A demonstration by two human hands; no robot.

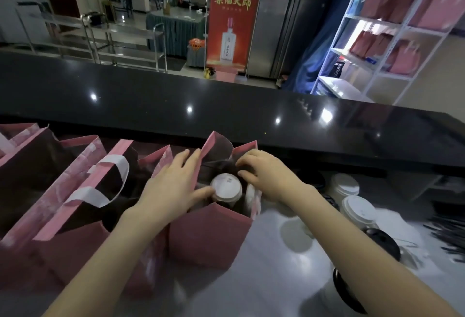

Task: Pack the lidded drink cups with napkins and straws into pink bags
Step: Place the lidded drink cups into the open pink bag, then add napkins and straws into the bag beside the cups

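Note:
An open pink bag (208,236) stands on the steel counter in front of me. A drink cup with a white lid (226,187) sits upright inside it. My left hand (173,183) rests flat on the bag's left wall, thumb touching the cup's lid. My right hand (266,173) is at the bag's right rim, its fingers curled over the edge beside the cup. Two more white-lidded cups (358,208) stand to the right on the counter. A pile of dark straws (448,238) lies at the far right.
Several other open pink bags (75,190) with white handles stand in a row to the left. A raised black ledge (226,105) runs across behind the bags. A dark lid (382,241) lies near my right forearm. White shelves (392,29) at the back right hold more pink bags.

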